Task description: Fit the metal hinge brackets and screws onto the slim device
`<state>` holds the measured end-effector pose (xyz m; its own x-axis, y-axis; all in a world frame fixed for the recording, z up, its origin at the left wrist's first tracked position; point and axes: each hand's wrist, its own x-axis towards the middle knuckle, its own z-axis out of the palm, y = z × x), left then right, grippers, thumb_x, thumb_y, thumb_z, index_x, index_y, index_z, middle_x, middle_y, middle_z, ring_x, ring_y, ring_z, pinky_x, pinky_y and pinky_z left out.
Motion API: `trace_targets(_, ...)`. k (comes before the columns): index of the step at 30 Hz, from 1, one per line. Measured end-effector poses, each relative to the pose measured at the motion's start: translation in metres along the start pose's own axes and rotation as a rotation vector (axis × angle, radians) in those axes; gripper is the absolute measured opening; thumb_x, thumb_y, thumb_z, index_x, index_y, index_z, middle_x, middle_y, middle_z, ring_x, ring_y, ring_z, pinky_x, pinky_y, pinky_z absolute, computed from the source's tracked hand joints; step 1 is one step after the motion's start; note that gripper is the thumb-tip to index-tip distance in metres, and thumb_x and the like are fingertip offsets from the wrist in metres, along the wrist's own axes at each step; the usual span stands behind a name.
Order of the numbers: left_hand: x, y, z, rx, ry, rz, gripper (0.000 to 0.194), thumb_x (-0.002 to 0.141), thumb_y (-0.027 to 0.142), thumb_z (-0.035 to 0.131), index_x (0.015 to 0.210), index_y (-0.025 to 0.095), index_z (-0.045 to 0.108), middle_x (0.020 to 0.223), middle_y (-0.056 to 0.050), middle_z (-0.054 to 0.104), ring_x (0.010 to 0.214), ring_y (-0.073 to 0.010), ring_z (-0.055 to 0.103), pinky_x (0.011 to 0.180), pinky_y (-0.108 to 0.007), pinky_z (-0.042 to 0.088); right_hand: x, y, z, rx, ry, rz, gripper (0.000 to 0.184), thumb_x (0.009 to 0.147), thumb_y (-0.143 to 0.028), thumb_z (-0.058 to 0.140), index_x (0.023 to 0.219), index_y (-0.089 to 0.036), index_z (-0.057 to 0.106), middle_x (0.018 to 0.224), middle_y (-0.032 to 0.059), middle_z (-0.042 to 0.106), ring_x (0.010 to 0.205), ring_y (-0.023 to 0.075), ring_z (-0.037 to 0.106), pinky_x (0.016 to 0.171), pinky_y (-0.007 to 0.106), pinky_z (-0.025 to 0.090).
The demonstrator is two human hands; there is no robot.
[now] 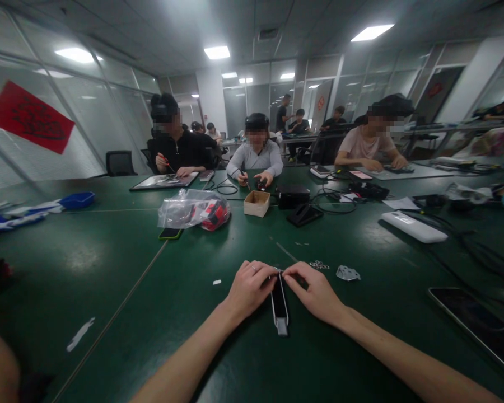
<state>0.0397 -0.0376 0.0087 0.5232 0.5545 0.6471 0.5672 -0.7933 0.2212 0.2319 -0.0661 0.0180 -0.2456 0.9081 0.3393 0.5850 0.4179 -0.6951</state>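
Observation:
A long, narrow dark object with a pale rim and a grey end piece (279, 305) lies on the green table in front of me, its length pointing away. At its far end, my left hand (252, 285) is closed on the left edge, with a ring on one finger. My right hand (313, 288) is closed in a pinch at the same far end, from the right. Whether a small part sits between the right fingertips is hidden. Beyond the right hand are a cluster of small metal pieces (319, 265) and a crumpled silvery piece (348, 273).
A plastic bag with red and black contents (193, 210), a small open box (257, 206) and a black box (293, 196) stand ahead. To the right lie a white device (414, 226), cables and a dark tablet-like slab (479, 324). Several people sit opposite.

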Motion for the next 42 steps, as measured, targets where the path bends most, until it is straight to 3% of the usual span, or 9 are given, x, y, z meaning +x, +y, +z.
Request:
trace_targets(6, 0.001, -0.022, -0.002, 0.097, -0.127, -0.263, 0.014, 0.077, 0.012, 0.056, 0.087, 0.019, 0.063, 0.084, -0.003, 0.064, 0.079, -0.0153, 0.058, 0.073, -0.027, 0.044, 0.008, 0.022, -0.005, -0.174, 0.022, 0.031, 0.018, 0.086, -0.028, 0.047, 0.095, -0.019, 0.06, 0.092, 0.007, 0.061, 0.086, 0.0208, 0.055, 0.075, 0.037, 0.047)
trace_targets(10, 0.0, -0.026, -0.002, 0.048, -0.214, -0.334, 0.019, 0.077, 0.012, 0.055, 0.093, 0.018, 0.063, 0.083, -0.002, 0.063, 0.076, -0.0143, 0.058, 0.071, -0.025, 0.045, 0.009, 0.026, -0.003, -0.217, -0.036, 0.041, 0.019, 0.086, -0.026, 0.047, 0.096, -0.019, 0.062, 0.092, 0.007, 0.062, 0.087, 0.0204, 0.055, 0.076, 0.037, 0.047)
trace_targets(17, -0.002, -0.024, 0.0, -0.026, -0.298, -0.329, 0.014, 0.082, 0.016, 0.053, 0.09, 0.019, 0.064, 0.083, -0.002, 0.063, 0.074, -0.0137, 0.057, 0.068, -0.024, 0.044, 0.01, 0.025, -0.003, -0.207, -0.086, 0.005, 0.024, 0.089, -0.028, 0.042, 0.096, -0.02, 0.064, 0.096, 0.0069, 0.064, 0.091, 0.0202, 0.056, 0.08, 0.037, 0.045)
trace_targets(26, -0.001, -0.024, -0.001, -0.029, -0.314, -0.307, 0.014, 0.087, 0.022, 0.051, 0.094, 0.02, 0.063, 0.089, -0.002, 0.064, 0.083, -0.0154, 0.058, 0.075, -0.026, 0.045, 0.013, 0.027, -0.001, -0.207, -0.083, 0.016, 0.024, 0.09, -0.028, 0.043, 0.093, -0.018, 0.064, 0.093, 0.007, 0.064, 0.087, 0.019, 0.056, 0.077, 0.035, 0.045)
trace_targets(42, -0.004, -0.024, 0.004, 0.036, -0.226, -0.27, 0.015, 0.086, 0.026, 0.057, 0.096, 0.025, 0.068, 0.091, -0.001, 0.065, 0.085, -0.0152, 0.057, 0.077, -0.028, 0.044, 0.015, 0.028, 0.002, -0.226, -0.064, -0.011, 0.022, 0.089, -0.027, 0.044, 0.09, -0.017, 0.064, 0.088, 0.0064, 0.063, 0.084, 0.0189, 0.055, 0.076, 0.035, 0.045)
